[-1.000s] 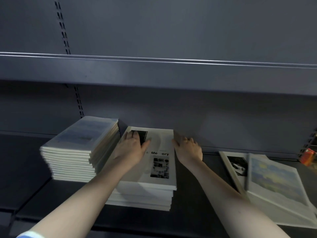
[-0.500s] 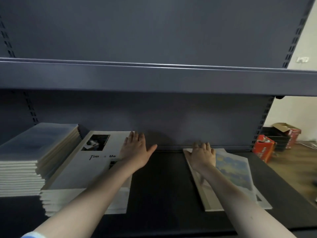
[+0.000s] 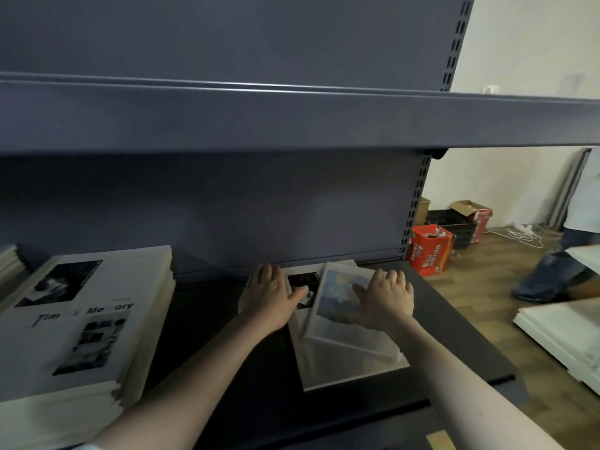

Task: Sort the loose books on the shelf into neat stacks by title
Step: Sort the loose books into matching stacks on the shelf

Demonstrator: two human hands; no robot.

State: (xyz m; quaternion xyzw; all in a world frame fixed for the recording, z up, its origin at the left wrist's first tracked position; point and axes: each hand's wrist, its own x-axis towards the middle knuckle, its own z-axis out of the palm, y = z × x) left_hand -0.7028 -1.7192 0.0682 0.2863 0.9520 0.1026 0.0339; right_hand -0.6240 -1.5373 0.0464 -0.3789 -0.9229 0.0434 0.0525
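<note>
On the dark shelf [image 3: 227,345], a tall stack of white books [image 3: 81,323] with black photos and a "Memory" title stands at the left. At the right lie loose books: one with a blue-and-yellow painted cover [image 3: 341,303] sits askew on top of a white book with a black photo [image 3: 303,282]. My right hand [image 3: 388,295] lies flat with spread fingers on the painted cover. My left hand [image 3: 269,295] rests at the left edge of the white book, its thumb on the cover.
The upper shelf [image 3: 292,115] hangs low over the work area. Another book stack's edge [image 3: 8,261] shows at far left. Right of the shelving are red cartons [image 3: 430,250], a person's legs [image 3: 552,271] and white boards [image 3: 565,332] on the wooden floor.
The view swung right. My left hand left the "Memory" stack and moved to the loose books; my right hand shifted from their left part onto the painted cover.
</note>
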